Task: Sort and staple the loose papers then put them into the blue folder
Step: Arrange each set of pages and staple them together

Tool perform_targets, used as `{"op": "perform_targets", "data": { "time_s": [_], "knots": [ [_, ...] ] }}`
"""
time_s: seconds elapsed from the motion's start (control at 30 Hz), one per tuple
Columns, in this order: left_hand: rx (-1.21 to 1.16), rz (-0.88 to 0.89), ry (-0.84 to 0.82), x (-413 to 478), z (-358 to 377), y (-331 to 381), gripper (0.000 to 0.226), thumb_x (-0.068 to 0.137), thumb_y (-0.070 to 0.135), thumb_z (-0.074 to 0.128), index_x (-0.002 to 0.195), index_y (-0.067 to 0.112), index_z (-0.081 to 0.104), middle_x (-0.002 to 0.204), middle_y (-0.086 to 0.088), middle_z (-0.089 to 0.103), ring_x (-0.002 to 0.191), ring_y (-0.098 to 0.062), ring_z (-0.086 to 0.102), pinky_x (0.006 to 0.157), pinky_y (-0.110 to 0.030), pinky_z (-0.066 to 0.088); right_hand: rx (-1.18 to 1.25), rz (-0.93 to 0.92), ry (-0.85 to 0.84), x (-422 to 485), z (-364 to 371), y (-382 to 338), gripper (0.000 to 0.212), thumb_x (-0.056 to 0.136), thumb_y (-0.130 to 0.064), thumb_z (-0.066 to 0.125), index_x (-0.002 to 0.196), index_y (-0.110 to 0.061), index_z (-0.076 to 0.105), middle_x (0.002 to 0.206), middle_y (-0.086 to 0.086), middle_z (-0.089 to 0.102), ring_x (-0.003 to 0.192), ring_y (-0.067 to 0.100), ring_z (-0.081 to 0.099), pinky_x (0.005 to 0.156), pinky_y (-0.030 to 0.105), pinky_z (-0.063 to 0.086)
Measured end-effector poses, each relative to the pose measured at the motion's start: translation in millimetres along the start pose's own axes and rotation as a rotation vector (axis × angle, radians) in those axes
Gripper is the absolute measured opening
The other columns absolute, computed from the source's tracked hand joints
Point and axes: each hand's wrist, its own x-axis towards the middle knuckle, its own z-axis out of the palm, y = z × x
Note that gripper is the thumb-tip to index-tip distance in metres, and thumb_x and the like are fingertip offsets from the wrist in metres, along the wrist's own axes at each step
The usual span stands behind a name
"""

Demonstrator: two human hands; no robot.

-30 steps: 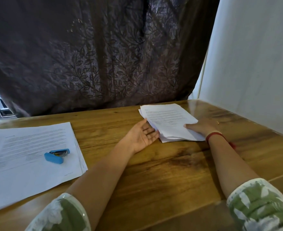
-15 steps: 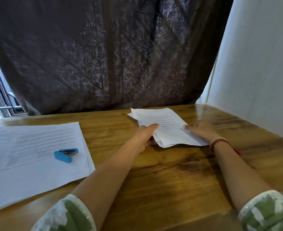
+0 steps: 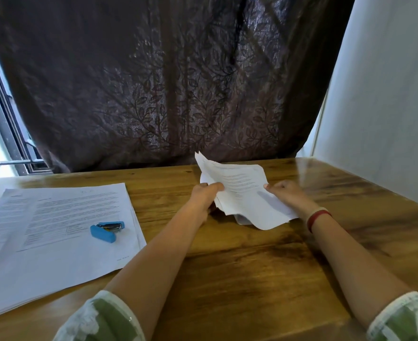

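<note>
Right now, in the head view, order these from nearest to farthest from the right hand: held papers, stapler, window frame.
1. Held papers: gripped by the right hand itself, centre-right.
2. Stapler: left, lying on the paper stack.
3. Window frame: far left, at the back.

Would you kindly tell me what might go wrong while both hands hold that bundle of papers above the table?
1. The sheets of the paper bundle are fanned unevenly, lower ones poking out; one may slip from the left hand or right hand.
2. Its near corner droops unsupported and could crease.
3. Stapled like this with the blue stapler lying on the large stack, the sheets would probably stay misaligned.
</note>
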Motion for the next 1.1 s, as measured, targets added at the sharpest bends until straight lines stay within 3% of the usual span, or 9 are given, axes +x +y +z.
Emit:
{"op": "perform_targets", "data": {
  "time_s": [0.13, 0.23, 0.37, 0.43, 0.5, 0.6, 0.77, 0.9, 1.1],
  "knots": [
    [0.014, -0.003, 0.076, 0.3, -15.2, -0.3, 0.057, 0.08, -0.012, 0.061, 0.124, 0.012, 0.033, 0.11, -0.009, 0.057, 0.109, -0.031, 0.057, 0.095, -0.048, 0.052, 0.021, 0.004, 0.0, -0.8, 2.9, -1.0, 0.048, 0.095, -0.037, 0.057, 0.122, 0.003, 0.055, 0.122, 0.023, 0.059, 0.103, 0.033, 0.058, 0.092, 0.044, 0.048],
    [0.02, -0.053, 0.051, -11.1, -36.6, 2.5, 0.056, 0.079, -0.016, 0.061, 0.122, 0.006, 0.035, 0.11, -0.011, 0.057, 0.105, -0.032, 0.059, 0.086, -0.048, 0.055, 0.067, 0.038, -0.04, -6.9, 5.7, -3.0, 0.051, 0.093, -0.034, 0.061, 0.134, -0.007, 0.047, 0.132, 0.011, 0.053, 0.107, 0.025, 0.053, 0.082, 0.032, 0.043],
    [0.133, 0.023, -0.135, -35.7, -73.8, 9.4, 0.051, 0.083, -0.012, 0.062, 0.129, 0.011, 0.056, 0.116, -0.008, 0.067, 0.101, -0.028, 0.065, 0.073, -0.038, 0.058, 0.102, 0.031, -0.126, -23.0, 8.2, -16.1, 0.026, 0.092, -0.043, 0.06, 0.095, -0.017, 0.062, 0.097, 0.0, 0.063, 0.08, 0.014, 0.056, 0.061, 0.023, 0.039],
    [0.208, 0.087, -0.159, -52.9, -95.4, 15.0, 0.046, 0.087, -0.006, 0.062, 0.126, 0.019, 0.058, 0.113, -0.003, 0.068, 0.098, -0.022, 0.065, 0.064, -0.029, 0.056, 0.188, 0.03, -0.174, -35.5, 17.4, -30.7, 0.027, 0.091, -0.049, 0.058, 0.09, -0.022, 0.06, 0.089, -0.004, 0.062, 0.08, 0.013, 0.057, 0.059, 0.022, 0.038],
    [0.176, 0.123, -0.2, -66.5, -120.3, 16.7, 0.045, 0.089, -0.004, 0.061, 0.127, 0.021, 0.058, 0.116, -0.005, 0.069, 0.102, -0.024, 0.065, 0.07, -0.032, 0.057, 0.356, -0.028, -0.272, -44.6, 32.3, -47.0, 0.033, 0.087, -0.049, 0.064, 0.104, -0.021, 0.063, 0.098, 0.001, 0.069, 0.09, 0.019, 0.065, 0.066, 0.026, 0.048],
    [0.035, 0.141, -0.282, -73.2, -157.9, 12.6, 0.051, 0.088, -0.011, 0.057, 0.131, 0.017, 0.055, 0.125, -0.014, 0.065, 0.116, -0.036, 0.061, 0.097, -0.057, 0.048, 0.706, -0.075, -0.374, -44.3, 54.0, -70.9, 0.033, 0.086, -0.024, 0.071, 0.117, -0.015, 0.064, 0.111, 0.007, 0.072, 0.097, 0.023, 0.071, 0.074, 0.034, 0.059],
    [0.033, 0.14, -0.335, -77.1, -205.6, 9.0, 0.062, 0.081, -0.017, 0.059, 0.136, 0.009, 0.05, 0.132, -0.02, 0.059, 0.123, -0.041, 0.055, 0.105, -0.064, 0.038, 0.766, -0.094, -0.303, -39.5, 90.2, -99.8, 0.038, 0.081, -0.011, 0.075, 0.117, -0.011, 0.062, 0.112, 0.013, 0.07, 0.099, 0.031, 0.069, 0.087, 0.047, 0.055],
    [0.117, 0.109, -0.386, -83.8, -218.6, 14.5, 0.052, 0.083, 0.001, 0.069, 0.132, 0.008, 0.054, 0.129, -0.016, 0.062, 0.12, -0.034, 0.059, 0.104, -0.055, 0.044, 0.682, -0.143, -0.334, -40.9, 97.7, -98.2, 0.032, 0.086, -0.005, 0.068, 0.117, -0.011, 0.062, 0.115, 0.014, 0.069, 0.1, 0.031, 0.068, 0.086, 0.046, 0.056],
    [0.116, 0.159, -0.173, -76.8, -212.6, 17.7, 0.035, 0.091, 0.024, 0.065, 0.123, 0.011, 0.061, 0.112, -0.008, 0.072, 0.101, -0.024, 0.071, 0.084, -0.04, 0.059, 0.644, -0.056, -0.532, -42.5, 94.9, -76.7, 0.028, 0.091, -0.008, 0.061, 0.118, -0.012, 0.063, 0.109, 0.012, 0.072, 0.094, 0.028, 0.071, 0.073, 0.036, 0.058]
  ]
}}
